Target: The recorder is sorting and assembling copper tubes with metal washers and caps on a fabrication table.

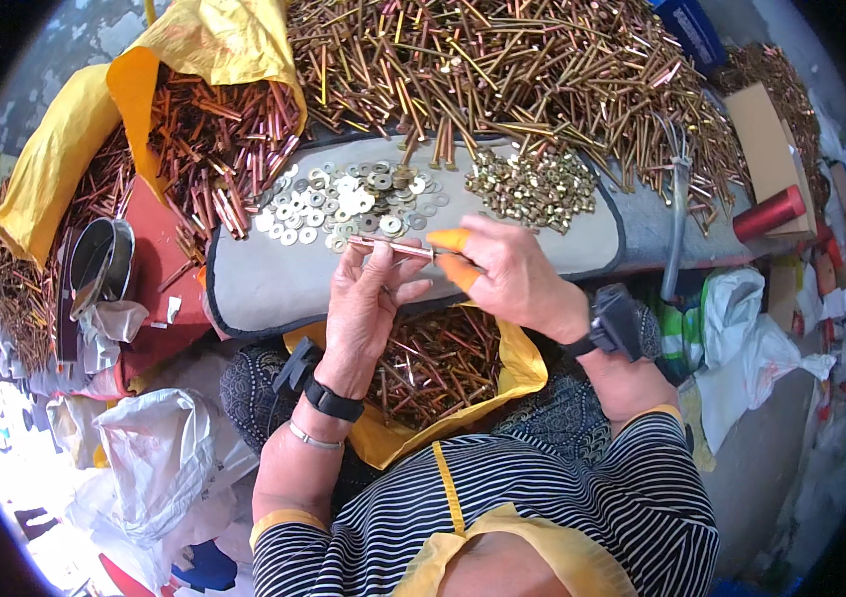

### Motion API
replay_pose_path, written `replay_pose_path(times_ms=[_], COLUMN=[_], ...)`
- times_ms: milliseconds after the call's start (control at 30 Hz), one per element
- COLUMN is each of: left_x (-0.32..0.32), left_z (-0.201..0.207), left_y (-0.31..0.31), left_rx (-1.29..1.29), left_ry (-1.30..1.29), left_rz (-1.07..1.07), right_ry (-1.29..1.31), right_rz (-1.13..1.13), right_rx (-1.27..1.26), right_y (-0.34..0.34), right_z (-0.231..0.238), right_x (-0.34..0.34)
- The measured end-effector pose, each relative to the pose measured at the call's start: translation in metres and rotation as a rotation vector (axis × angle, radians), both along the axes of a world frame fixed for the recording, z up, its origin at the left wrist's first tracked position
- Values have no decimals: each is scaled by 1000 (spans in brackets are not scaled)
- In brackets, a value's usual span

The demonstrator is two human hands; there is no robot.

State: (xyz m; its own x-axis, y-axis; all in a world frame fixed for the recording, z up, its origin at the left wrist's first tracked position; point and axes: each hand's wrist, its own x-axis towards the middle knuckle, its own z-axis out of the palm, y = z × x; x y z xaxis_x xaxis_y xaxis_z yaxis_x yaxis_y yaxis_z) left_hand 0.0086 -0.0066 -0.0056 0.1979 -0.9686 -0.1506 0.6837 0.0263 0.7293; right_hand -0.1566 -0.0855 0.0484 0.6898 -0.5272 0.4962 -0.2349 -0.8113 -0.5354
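Observation:
My left hand pinches a pinkish-gold anchor bolt, held nearly level over the front part of a grey mat. At the bolt's right end, beside a washer, my right hand closes thumb and forefinger, both in orange finger covers. Whether a nut sits between those fingertips is hidden. Just beyond the hands lies a spread of flat silver washers. A heap of small brassy nuts is to its right. Below my hands, an open yellow sack on my lap holds many similar bolts.
Long gold bolts are heaped across the back. Reddish metal sleeves spill from a yellow sack at the left, near a metal pan. At the right are a red cylinder, a cardboard flap and plastic bags.

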Motion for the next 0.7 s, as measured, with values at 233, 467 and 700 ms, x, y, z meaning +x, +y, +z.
replay_pose_path(times_ms=[233, 467, 700], left_x=[-37, -4, 4], left_z=[-6, 8, -1], left_y=[12, 0, 0], left_rx=[80, 31, 105], left_ry=[193, 228, 252], left_rz=[-126, -11, -34], right_ry=[-287, 49, 248], right_rz=[196, -228, -134], right_rx=[516, -102, -396], right_y=[17, -64, -62], right_z=[-18, -42, -52], right_x=[8, -29, -25])
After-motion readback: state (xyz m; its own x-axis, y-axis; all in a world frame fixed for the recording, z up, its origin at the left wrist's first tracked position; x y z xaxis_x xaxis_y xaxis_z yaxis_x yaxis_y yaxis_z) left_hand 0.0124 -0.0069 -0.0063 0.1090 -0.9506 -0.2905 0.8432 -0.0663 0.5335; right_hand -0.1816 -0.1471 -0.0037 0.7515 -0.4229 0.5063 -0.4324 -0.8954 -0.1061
